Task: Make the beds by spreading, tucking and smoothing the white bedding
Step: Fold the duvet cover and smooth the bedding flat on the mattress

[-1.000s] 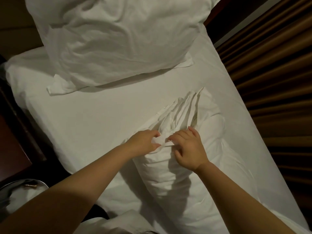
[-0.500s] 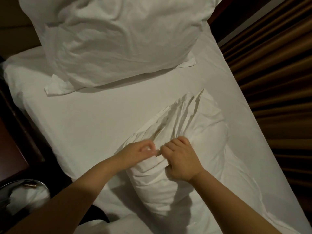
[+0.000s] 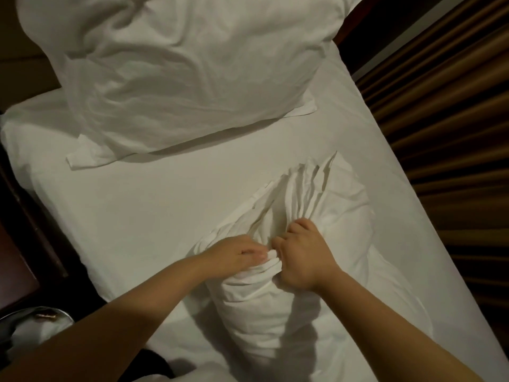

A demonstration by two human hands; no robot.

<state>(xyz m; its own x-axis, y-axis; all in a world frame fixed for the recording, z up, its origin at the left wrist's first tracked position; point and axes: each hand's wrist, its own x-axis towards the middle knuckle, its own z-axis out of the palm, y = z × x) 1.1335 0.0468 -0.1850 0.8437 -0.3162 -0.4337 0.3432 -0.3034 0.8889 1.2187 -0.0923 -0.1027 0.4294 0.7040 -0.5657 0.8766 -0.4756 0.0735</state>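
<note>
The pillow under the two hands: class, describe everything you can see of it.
The pillow is white, in a soft, cotton-looking case, plump and heavily creased. It lies diagonally on the white sheet, toward the bed's right side. The case's far end is gathered into long, fan-like pleats. The left hand pinches a bunched fold at its middle. The right hand grips the folds right beside it.

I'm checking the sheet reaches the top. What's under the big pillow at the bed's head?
The big pillow rests on the white sheet, which shows smooth in front of it. The part directly beneath is covered, so its state cannot be seen.
</note>
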